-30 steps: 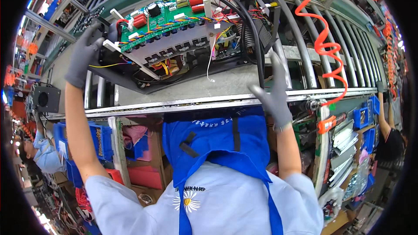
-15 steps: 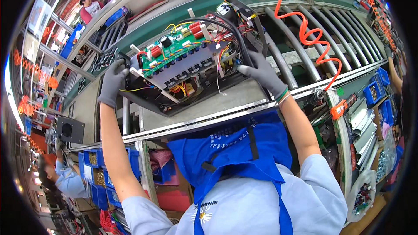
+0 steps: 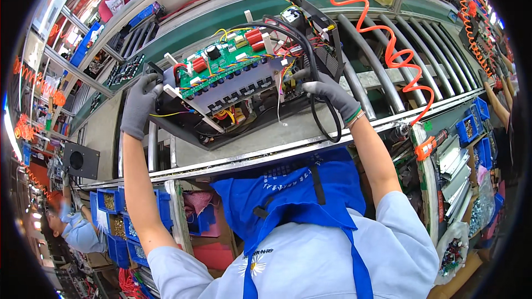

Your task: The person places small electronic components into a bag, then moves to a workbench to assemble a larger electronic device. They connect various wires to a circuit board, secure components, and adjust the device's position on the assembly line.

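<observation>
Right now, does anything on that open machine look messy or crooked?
Yes, a bit. The open black unit sits askew on the rollers, gripped at each end by the left hand and right hand. A thick black cable loops loose over its front edge, and thin yellow wires stick out the side.

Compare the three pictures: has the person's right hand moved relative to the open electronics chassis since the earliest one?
Yes. The right hand has come up off the metal rail at the bench's near edge and now grips the right end of the open electronics chassis, by its black cables.
</observation>
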{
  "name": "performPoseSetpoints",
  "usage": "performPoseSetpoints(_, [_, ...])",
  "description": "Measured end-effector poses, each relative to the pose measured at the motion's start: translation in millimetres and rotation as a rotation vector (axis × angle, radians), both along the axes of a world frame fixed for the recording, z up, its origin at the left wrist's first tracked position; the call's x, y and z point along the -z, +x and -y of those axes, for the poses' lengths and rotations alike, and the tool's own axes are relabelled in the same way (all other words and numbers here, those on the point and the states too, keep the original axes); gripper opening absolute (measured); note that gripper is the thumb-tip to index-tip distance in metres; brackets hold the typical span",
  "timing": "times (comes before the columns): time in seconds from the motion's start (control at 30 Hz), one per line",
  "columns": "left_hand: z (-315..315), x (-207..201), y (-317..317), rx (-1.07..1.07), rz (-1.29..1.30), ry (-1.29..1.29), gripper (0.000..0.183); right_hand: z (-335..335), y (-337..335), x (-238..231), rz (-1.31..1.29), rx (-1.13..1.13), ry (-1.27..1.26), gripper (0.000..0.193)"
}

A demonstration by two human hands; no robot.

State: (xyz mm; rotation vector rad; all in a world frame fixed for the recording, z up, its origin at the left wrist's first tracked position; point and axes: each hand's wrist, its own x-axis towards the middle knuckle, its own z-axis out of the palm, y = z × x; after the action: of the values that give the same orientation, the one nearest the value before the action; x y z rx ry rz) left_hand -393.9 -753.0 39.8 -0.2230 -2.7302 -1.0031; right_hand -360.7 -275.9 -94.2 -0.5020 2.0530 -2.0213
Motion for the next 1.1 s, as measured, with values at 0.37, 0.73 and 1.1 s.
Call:
performPoseSetpoints(0.37, [-193, -68, 34, 0.410, -0.800, -0.422, 0.088, -3, 58, -210, 0.027, -0.121, 0.294, 0.026])
performPoseSetpoints(0.73, [-181, -125, -202, 0.381, -0.297, -1.158, 0.021, 55, -139, -318, -0.299, 0.082, 0.581, 0.077])
performPoseSetpoints(1.1, [-240, -62, 0, 0.583, -0.677, -0.852, 0.042, -93, 0, -95, -0.397, 0.641, 0.198, 0.037])
